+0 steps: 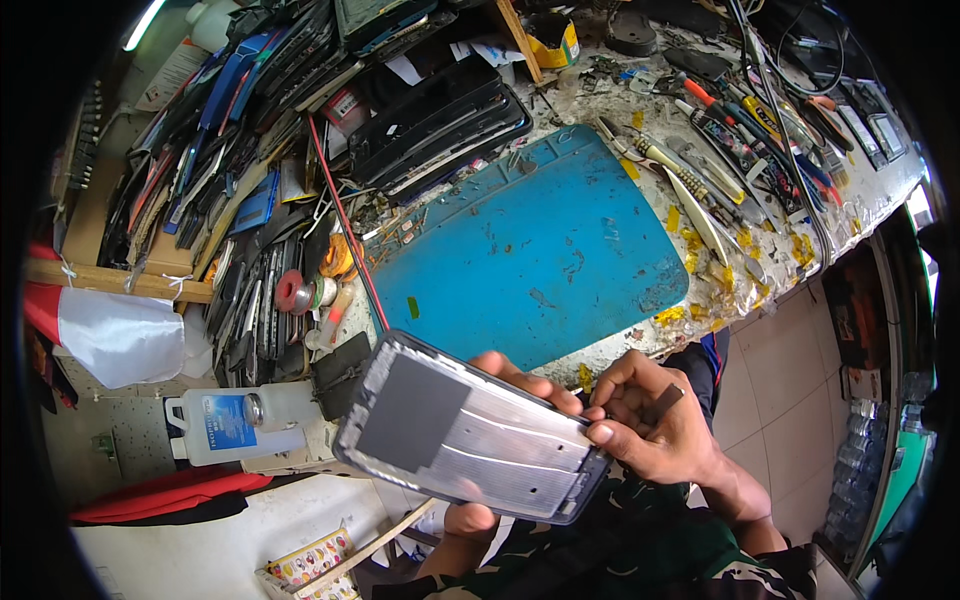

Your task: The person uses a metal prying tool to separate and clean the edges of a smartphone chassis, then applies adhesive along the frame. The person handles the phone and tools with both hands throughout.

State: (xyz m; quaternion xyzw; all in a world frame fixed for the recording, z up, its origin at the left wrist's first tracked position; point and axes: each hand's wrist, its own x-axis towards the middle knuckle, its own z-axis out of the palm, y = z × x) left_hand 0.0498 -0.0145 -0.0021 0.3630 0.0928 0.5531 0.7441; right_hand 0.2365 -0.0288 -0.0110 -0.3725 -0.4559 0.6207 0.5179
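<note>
My left hand (522, 380) is closed round a phone frame (515, 445) from beneath, its fingers over the far edge and its thumb at the near edge. The frame is tilted, its silvery inner side with a dark grey rectangular patch facing up. At the frame's right end, my right hand (655, 425) is closed, thumb and fingertips at the corner. A small dark flat strip (663, 404) sticks out between its fingers; the rest of the strip is hidden. Beyond the frame, a worn blue work mat (530, 260) lies on the bench.
Stacked phone parts (225, 120) crowd the left. Black phone shells (435, 125) lie behind the mat. Tweezers (685, 165) and pens (740, 120) lie to the right. A white bottle with a blue label (225, 425) and a red solder spool (292, 292) stand at left.
</note>
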